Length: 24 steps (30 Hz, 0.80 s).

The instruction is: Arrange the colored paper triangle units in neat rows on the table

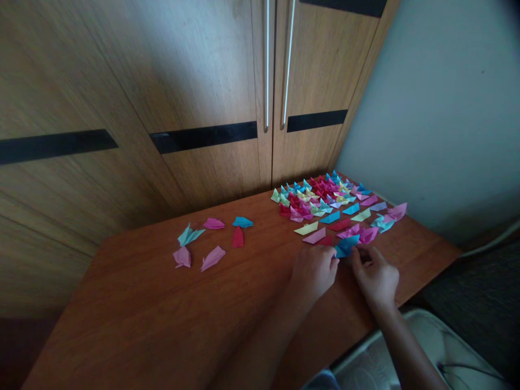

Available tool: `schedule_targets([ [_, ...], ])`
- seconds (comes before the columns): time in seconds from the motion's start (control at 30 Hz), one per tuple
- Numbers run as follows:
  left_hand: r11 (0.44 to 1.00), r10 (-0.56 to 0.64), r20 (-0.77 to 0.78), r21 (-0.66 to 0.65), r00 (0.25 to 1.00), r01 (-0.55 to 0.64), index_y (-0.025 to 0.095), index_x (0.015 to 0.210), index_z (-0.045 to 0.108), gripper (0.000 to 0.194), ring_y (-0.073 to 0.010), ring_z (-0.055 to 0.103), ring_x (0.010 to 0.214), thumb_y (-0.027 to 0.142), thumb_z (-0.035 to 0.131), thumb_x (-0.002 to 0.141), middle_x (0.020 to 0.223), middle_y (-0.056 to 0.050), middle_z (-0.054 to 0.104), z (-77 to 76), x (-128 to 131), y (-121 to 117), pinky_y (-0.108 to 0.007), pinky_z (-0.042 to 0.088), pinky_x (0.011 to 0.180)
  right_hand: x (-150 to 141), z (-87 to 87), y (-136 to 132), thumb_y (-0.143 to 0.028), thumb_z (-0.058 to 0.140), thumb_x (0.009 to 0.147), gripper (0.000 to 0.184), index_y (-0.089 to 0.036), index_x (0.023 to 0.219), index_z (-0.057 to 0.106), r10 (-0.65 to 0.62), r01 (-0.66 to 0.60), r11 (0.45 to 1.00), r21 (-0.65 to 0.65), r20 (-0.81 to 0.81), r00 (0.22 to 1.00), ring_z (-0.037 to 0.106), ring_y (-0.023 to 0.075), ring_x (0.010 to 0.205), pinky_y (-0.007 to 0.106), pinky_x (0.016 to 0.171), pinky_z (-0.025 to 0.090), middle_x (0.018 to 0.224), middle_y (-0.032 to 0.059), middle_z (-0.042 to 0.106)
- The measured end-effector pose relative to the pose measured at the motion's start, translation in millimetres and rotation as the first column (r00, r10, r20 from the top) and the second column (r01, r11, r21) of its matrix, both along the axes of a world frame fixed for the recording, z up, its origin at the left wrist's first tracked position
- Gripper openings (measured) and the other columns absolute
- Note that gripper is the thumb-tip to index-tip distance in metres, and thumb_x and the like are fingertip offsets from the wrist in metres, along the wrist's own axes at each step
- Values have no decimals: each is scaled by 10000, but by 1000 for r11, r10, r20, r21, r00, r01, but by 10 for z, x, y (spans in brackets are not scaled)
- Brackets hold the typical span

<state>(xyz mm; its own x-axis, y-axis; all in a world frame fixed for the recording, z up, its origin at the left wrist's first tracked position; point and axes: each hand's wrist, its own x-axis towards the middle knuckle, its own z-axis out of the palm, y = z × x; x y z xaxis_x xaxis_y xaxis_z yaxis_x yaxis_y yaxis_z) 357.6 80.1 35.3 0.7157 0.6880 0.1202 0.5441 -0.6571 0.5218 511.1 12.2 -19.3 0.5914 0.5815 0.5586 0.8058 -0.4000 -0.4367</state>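
Note:
Between my two hands is a blue folded paper boat (346, 246), pinched at its left end by my left hand (316, 269) and at its right end by my right hand (376, 274). The fingers of both hands are closed on it, low over the table. Just beyond it lie magenta paper boats (368, 234). A flat pink folded paper piece (315, 236) and a pale yellow one (306, 228) rest beyond my left hand. A red piece (326, 240) is partly hidden behind that hand.
Many colourful paper boats (325, 189) crowd the table's far right corner. Several folded paper pieces, among them a red one (238, 237), lie on the left of the brown table (162, 314). Wooden cabinet doors (203, 81) stand behind; a pale wall (426, 119) borders the right.

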Motion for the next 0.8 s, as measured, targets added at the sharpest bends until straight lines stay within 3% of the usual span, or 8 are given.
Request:
schedule_targets([
  [0.53,999,28,41,-24,999,-27,227,959,664,189,-200,651,846,364,565,872,927,-51,716,94,-71,-19,-276,468,733,-43,41,-16,-477,511,839,405,-150,977,705,-17,16,999,-42,-16,1000,597,178,520,239,500,328,651,61,692],
  [0.8,993,115,95,-4,989,-115,211,1029,640,307,-168,626,732,396,413,940,815,-24,697,168,-514,120,-262,423,665,26,25,-41,-488,509,845,403,-165,1014,681,45,-34,998,49,-238,970,610,172,547,251,547,403,692,47,696],
])
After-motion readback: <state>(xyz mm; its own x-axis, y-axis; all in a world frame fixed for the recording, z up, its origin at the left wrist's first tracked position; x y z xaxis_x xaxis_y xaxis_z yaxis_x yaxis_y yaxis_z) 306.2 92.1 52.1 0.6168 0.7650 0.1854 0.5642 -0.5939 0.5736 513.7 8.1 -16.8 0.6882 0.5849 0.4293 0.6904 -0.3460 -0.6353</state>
